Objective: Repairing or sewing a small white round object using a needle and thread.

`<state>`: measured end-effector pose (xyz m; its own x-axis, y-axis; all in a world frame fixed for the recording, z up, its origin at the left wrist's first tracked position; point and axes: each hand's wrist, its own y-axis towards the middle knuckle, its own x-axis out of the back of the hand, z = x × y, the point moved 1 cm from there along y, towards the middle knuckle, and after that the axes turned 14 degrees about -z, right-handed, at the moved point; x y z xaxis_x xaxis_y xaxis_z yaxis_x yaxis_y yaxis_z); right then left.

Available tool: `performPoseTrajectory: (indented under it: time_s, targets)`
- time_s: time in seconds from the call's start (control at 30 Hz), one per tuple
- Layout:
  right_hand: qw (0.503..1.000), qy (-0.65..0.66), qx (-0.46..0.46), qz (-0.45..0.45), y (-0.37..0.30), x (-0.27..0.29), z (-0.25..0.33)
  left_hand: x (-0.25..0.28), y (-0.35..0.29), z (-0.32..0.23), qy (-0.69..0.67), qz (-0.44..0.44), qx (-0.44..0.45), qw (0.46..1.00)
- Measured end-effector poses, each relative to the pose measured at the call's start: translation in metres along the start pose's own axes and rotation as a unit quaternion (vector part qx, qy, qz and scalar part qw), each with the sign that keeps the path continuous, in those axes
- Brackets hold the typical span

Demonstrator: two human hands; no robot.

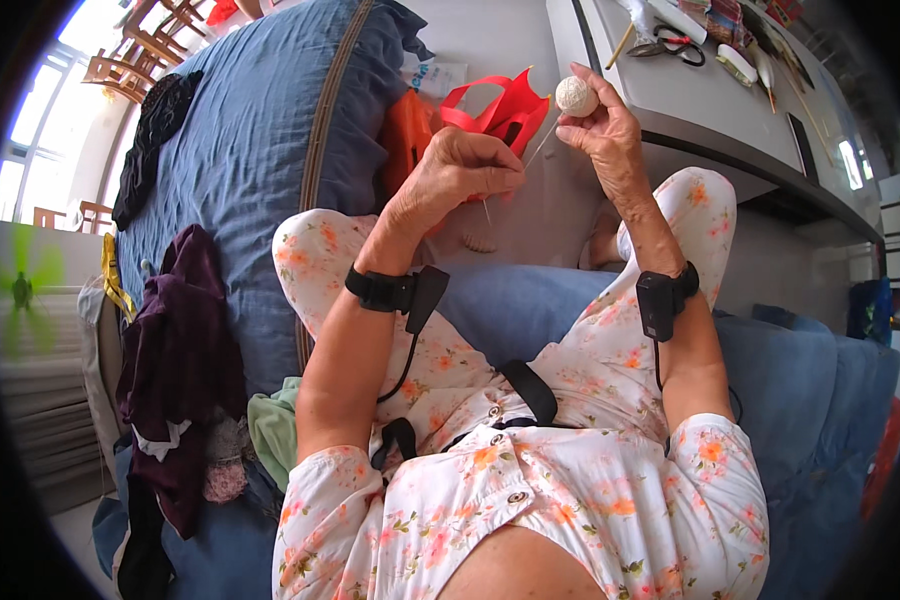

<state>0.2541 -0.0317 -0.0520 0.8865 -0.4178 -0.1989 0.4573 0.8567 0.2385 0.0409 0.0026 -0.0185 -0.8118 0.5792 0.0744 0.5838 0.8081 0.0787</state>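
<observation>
Ball of cream thread (pixel 576 97) sitting in the right hand (pixel 615 135)

Nearest, two black wrist straps (pixel 378 292) are banding the forearms, one on each. Past them, the left hand (pixel 460 168) is pinching one pale strand (pixel 541 143), its fingers bunched together; a thin length is showing below it. The strand is running slantwise toward the right hand, whose fingers are grasping the one ball between thumb and forefinger, holding it up beyond the lap. The ball is looking well wound, judging by its round, solid shape; some thread is running off it, and how much is left to handle cannot be told. Farther out, one red bag (pixel 518 108) and one orange bag (pixel 404 138) are showing beyond the left hand, and one pair of scissors (pixel 676 46) is lying on the desk (pixel 685 105).
</observation>
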Motion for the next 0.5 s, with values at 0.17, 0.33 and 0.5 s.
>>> performPoseTrajectory:
  time_s: [0.17,0.33,0.5]
  targets:
    - [0.996,-0.059,0.067,0.014,-0.001,0.006,-0.008,-0.005,-0.004,-0.003,-0.028,-0.003,0.013,1.000]
    - [0.975,-0.186,0.116,0.040,-0.008,-0.003,-0.017,-0.001,-0.003,-0.004,-0.038,-0.007,0.014,0.999]
    - [0.937,-0.257,0.201,0.127,-0.011,-0.010,-0.020,0.008,0.006,0.010,-0.155,-0.045,0.023,0.987]
